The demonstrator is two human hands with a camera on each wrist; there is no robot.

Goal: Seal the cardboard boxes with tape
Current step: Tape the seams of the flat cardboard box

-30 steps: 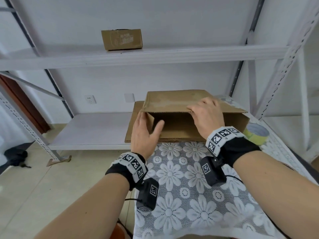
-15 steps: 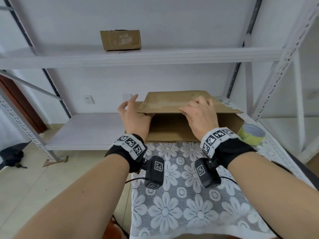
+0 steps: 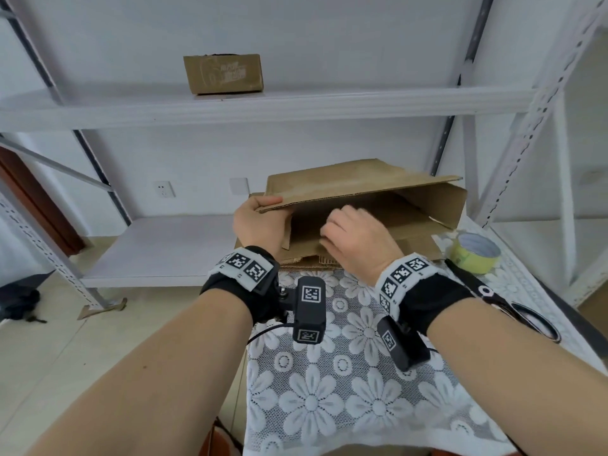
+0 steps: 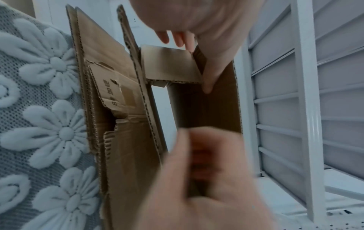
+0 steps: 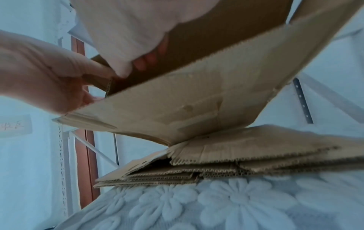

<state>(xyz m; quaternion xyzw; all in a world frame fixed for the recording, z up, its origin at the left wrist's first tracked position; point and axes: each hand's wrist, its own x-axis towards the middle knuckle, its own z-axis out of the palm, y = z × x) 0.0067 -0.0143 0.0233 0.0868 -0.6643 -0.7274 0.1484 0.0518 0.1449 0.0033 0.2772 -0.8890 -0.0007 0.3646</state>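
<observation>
An unsealed brown cardboard box (image 3: 362,182) lies on its side on a stack of flattened cardboard (image 3: 307,262) at the table's far end, its open end facing me. My left hand (image 3: 260,222) pinches the left corner of the raised upper flap. My right hand (image 3: 358,238) reaches into the opening with its fingers curled over the lower flap's edge. The right wrist view shows the box (image 5: 197,101), the left hand (image 5: 45,74) at its corner and the right hand (image 5: 122,31) blurred. A yellowish tape roll (image 3: 473,255) stands right of the box.
A lace floral cloth covers the table (image 3: 329,406). A black strap with a ring (image 3: 533,320) lies along its right edge. White metal shelving stands behind and at right, with a small cardboard box (image 3: 223,74) on the upper shelf. The lower shelf (image 3: 164,248) lies to the left.
The left hand went from the box's left side to the corner of the upper flap. The right hand came off the top flap and moved down into the opening. The flap lifted.
</observation>
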